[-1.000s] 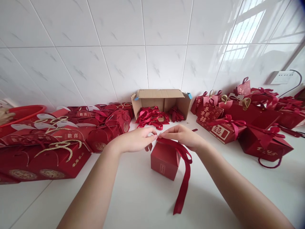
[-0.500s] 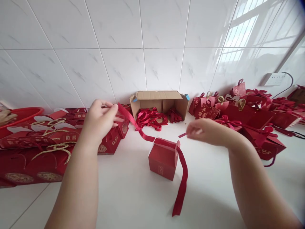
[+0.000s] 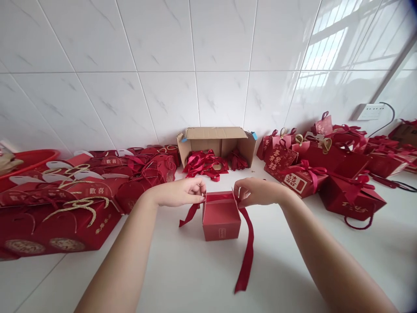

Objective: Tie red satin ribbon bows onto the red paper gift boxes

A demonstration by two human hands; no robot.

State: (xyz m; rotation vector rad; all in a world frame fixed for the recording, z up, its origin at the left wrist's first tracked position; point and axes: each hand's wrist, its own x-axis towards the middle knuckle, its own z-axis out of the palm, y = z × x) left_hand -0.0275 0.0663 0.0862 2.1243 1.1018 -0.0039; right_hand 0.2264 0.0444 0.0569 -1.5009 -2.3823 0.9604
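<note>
Our left hand [image 3: 186, 192] and right hand [image 3: 257, 191] pinch the ribbon [image 3: 249, 243] either side of the box [image 3: 221, 219]; we should draw it flat and even.

A wall [image 3: 166, 48] of large white tiles fills the back, marked with short grey streaks and divided by thin pale joints, one level line running nearly across and several upright ones leaning towards the sides. At the upper right, the glossy tiles carry a bright reflection [image 3: 325, 50] of a barred window, the light cool and pale there. Below it sits a white socket strip [image 3: 370, 111] with a dark cable [image 3: 393, 111] curving down from it, and a grey band [image 3: 394, 69] slants up nearby. A smooth white table [image 3: 182, 274] spreads below, with a thin seam [image 3: 41, 283] at lower left and soft shade towards the right
</note>
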